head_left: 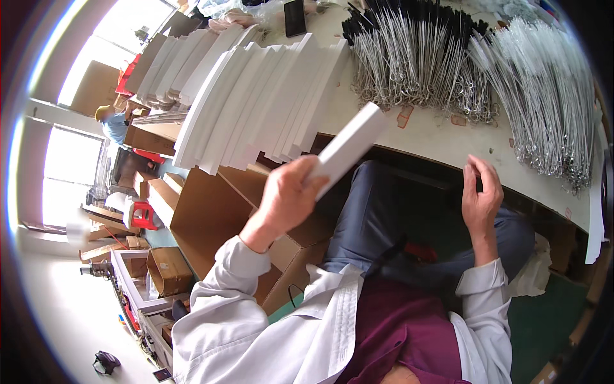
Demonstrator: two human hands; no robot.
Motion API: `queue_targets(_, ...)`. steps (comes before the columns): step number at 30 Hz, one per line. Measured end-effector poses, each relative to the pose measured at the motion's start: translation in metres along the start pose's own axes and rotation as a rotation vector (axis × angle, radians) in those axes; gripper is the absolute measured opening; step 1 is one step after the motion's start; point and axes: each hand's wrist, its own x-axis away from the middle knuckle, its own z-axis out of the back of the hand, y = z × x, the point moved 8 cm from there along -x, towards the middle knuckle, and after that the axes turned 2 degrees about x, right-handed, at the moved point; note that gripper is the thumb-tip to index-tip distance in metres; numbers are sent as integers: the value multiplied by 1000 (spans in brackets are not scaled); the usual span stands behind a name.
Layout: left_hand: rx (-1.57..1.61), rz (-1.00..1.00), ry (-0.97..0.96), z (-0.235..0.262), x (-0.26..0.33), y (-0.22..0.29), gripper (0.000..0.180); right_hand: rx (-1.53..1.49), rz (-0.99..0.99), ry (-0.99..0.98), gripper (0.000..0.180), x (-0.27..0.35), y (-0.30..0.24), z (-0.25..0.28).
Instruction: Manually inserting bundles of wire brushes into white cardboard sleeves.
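My left hand (289, 194) is closed round the lower end of a slim, long white box (352, 144), which tilts up toward the table. My right hand (483, 200) is raised in front of the table's near edge. Its fingers are extended and a little curved, the thumb stands apart, and I see nothing in it. Beyond the hands lie a dense bundle of thin metal rods with looped ends and black far ends (416, 64) and a second bundle with whitish, clear-looking far ends (543, 109). To the left, similar white boxes (256, 102) lie side by side in a row.
The white table (422, 137) runs across the far side, with a dark phone (295, 18) on it. Open cardboard boxes (211, 224) stand at my left below the table edge. Farther left are a red stool (144, 216) and a person in a yellow cap (115, 125).
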Motion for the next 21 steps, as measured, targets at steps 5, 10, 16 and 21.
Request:
queue_targets(5, -346, -136, 188, 42, -28, -2, 23, 173, 166, 63, 15, -9, 21, -12)
queue_targets(10, -483, -188, 320, 86, -45, 10, 26, 245, 195, 71, 10, -9, 27, -14)
queue_targets(16, -591, -176, 542, 170, -64, -8, 31, 220, 197, 66, 11, -8, 23, -11)
queue_targets(21, -852, -216, 634, 218, -78, -38, 28, 208, 191, 65, 11, -8, 24, -13)
